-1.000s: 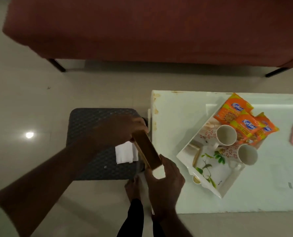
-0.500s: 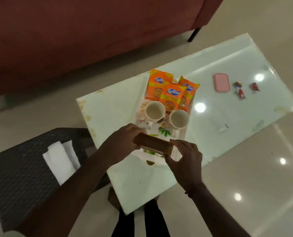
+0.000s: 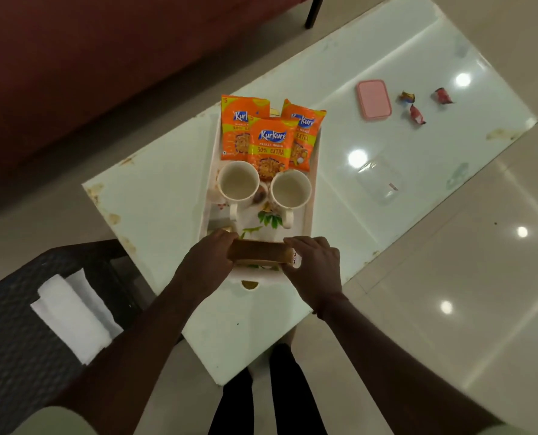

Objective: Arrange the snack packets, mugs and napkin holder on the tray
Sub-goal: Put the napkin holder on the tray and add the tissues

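Both my hands have carried the napkin holder [image 3: 259, 253] off the dark stool [image 3: 16, 340] and over to the near end of the tray [image 3: 312, 196], where a second ago they were still over the stool. My left hand [image 3: 206, 262] clamps the holder's left end, fingers over the top; my right hand [image 3: 315, 267] clamps the right end, fingers curled over the far edge. The brown holder lies level between them, long side across the tray's near edge. I cannot tell whether it touches the tray floor or hangs just above it.

Both forearms reach forward from the bottom corners, converging on the holder, wrists roughly straight.

Further in on the tray, two mugs [image 3: 238, 184] stand upright side by side, handles toward me, and three snack packets [image 3: 269, 146] overlap at the far end. Between the mug handles and the holder a strip of tray floor shows. The tray sits near the table's [image 3: 154, 202] left end, its near edge close to the table's near edge. White napkins [image 3: 73, 315] lie on the stool. Toward the table's right end lie a pink lid [image 3: 374, 98] and three sweets [image 3: 417, 114], well apart from the tray.
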Demonstrator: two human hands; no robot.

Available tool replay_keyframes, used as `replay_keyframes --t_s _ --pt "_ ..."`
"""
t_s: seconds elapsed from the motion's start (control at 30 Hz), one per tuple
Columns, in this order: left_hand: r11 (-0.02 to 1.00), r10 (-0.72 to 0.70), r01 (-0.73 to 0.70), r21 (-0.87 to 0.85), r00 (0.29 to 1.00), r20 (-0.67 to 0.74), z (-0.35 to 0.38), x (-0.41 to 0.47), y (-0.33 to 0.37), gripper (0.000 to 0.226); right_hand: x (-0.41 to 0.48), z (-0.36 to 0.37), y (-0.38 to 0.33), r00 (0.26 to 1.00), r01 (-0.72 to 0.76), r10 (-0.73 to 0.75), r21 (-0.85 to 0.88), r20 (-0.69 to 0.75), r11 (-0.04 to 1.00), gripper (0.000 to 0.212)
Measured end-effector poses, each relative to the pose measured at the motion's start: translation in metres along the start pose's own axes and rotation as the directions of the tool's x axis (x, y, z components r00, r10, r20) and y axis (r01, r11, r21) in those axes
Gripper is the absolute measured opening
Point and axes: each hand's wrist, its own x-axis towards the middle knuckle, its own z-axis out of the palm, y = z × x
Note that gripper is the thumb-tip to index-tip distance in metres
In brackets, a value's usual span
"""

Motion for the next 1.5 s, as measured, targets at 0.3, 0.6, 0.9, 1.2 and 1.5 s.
replay_keyframes --t_s 0.3,0.6,0.9,1.2,1.5 --pt "1.000 -0.004 0.004 0.009 1.000 0.001 0.008 -0.003 -0.005 0.052 -0.006 0.014 0.005 1.000 0.010 -0.010 -0.018 -0.024 1.000 0.045" --pt "0.996 -0.080 0.069 -0.059 0.973 -0.215 -0.022 -0.049 -0.035 0.064 -0.039 0.005 -0.034 0.971 0.068 -0.036 0.130 -0.238 0.989 0.072" --pt "0.914 -0.404 0.314 -0.257 0.776 -0.485 -0.053 -0.140 -0.121 0.055 -0.045 0.051 -0.163 0.996 0.089 -0.076 0.326 -0.053 0.941 0.072" --pt "0.654 -0.755 0.489 -0.577 0.379 -0.535 -0.019 -0.207 -0.182 0.038 -0.069 0.124 -0.260 0.942 0.033 -0.149 0.360 0.300 0.932 0.075" --pt "0.373 -0.867 0.433 -0.821 0.479 -0.141 0.024 -0.199 -0.193 0.040 -0.087 0.199 -0.275 0.919 -0.188 0.091 0.223 0.384 0.957 0.061"
